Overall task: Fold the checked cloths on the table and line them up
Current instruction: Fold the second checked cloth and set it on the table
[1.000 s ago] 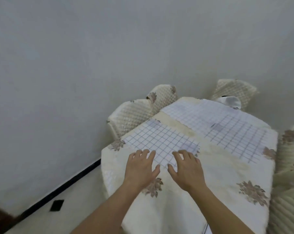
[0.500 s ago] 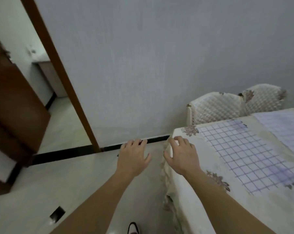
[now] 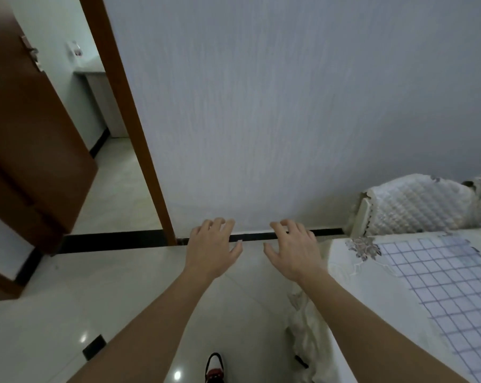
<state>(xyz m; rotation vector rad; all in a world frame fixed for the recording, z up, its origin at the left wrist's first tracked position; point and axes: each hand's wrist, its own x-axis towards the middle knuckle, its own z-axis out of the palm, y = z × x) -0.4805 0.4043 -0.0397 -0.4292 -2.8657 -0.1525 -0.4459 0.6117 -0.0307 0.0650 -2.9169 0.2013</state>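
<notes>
Closest to me, left of the tabletop (image 3: 372, 299), a red-and-white shoe (image 3: 213, 367) stands on the glossy pale floor (image 3: 95, 299). Two bare forearms reach out above it. The left hand (image 3: 210, 250) and right hand (image 3: 294, 250) hang palm-down over the floor, just off the tabletop's left edge, fingers loosely spread and holding nothing.

The checked cloth (image 3: 449, 286) lies flat on the tabletop, well to the right of both hands. It is a thin white sheet ruled in fine blue-purple squares, its far edge a little ragged. I cannot tell whether it is already folded. Under it is a cream cover, soft and rumpled where it drapes down the side, with a brownish flower appliqué (image 3: 363, 246) at the corner.

No fold is in hand, I'd say — the person is turned away from the work. The next move calls for swinging both hands back over the tabletop and pinching two corners of a cloth.

Beyond the tabletop stands a chair back (image 3: 410, 205) in quilted, dimpled white. Farther left are a plain grey wall, a black skirting strip (image 3: 117, 240) and a brown wooden door frame (image 3: 131, 120).
</notes>
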